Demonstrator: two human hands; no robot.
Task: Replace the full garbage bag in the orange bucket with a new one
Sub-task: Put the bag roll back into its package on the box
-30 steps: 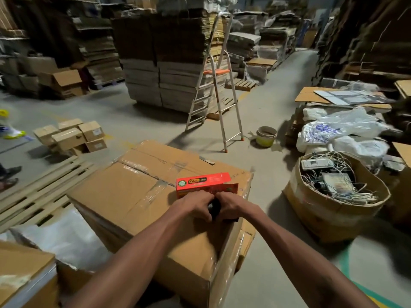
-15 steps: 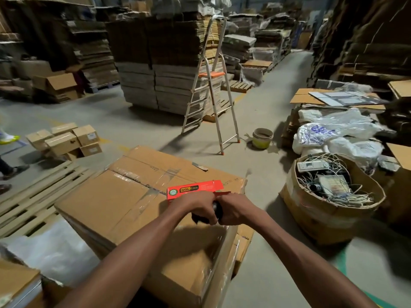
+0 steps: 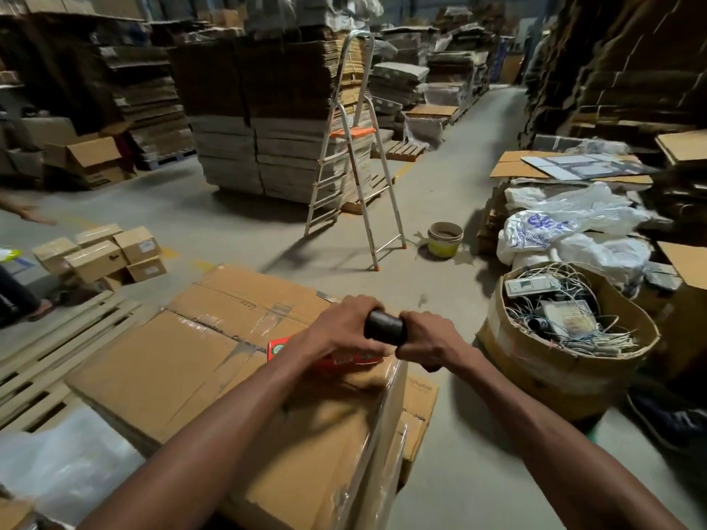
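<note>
Seemingly at the fetching step: readying a fresh bag, nothing swapped yet. Clenched round either end of a short black roll (image 3: 384,327) with the left grip (image 3: 338,330) and the right grip (image 3: 424,344), fingers wrapped tight, only the middle left bare. Probably a roll of bin liners: dark, smooth, faintly glossy, cylindrical. Held just above a long, narrow red printed carton (image 3: 278,348) lying on the large cardboard box (image 3: 183,361) serving as counter: brown corrugated board, seams sealed with shiny clear tape, near side wrapped in film. No sign of the orange bucket anywhere in view; only a small yellow tub (image 3: 445,239) on the concrete floor near the aluminium stepladder (image 3: 355,174), well apart. To the right, a round cardboard bin (image 3: 566,376) heaped with tangled white cables. Next, likely: working the free edge loose, unrolling one liner, tearing it off. Calls for one end pinned steady and a light pull from the other, thin film being apt to stretch or rip crooked.
</note>
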